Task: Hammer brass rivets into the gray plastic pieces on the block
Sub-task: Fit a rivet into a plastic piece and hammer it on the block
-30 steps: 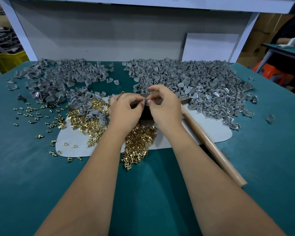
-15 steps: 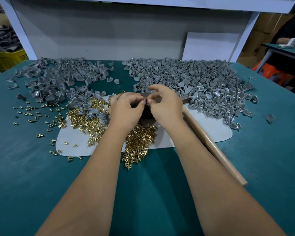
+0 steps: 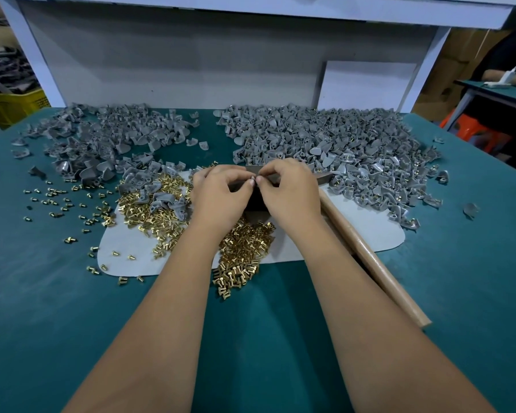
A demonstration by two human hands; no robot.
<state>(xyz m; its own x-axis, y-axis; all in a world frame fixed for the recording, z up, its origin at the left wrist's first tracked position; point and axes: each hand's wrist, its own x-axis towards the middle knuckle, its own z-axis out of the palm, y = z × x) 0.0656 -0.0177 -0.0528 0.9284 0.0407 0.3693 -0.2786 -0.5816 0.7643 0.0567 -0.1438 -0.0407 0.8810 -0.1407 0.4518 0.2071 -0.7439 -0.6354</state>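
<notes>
My left hand [image 3: 221, 195] and my right hand [image 3: 289, 189] meet fingertip to fingertip over a dark block [image 3: 255, 204], which they mostly hide. Both pinch something small between thumb and fingers; it looks like a gray plastic piece, but I cannot tell for sure. Brass rivets [image 3: 245, 248] lie heaped just below the hands, and more rivets [image 3: 143, 210] are piled to the left with several gray pieces [image 3: 164, 199] on top. A wooden hammer handle [image 3: 370, 263] lies on the table along my right forearm; its head is hidden behind my right hand.
A pale mat [image 3: 370, 231] lies under the work area on the teal table [image 3: 42, 308]. Large heaps of gray pieces sit at the back left [image 3: 102, 138] and back right [image 3: 340, 147]. Loose rivets [image 3: 57, 201] are scattered on the left. A white shelf frame [image 3: 191, 55] stands behind.
Both hands have stayed over the block; only the fingertips have shifted slightly.
</notes>
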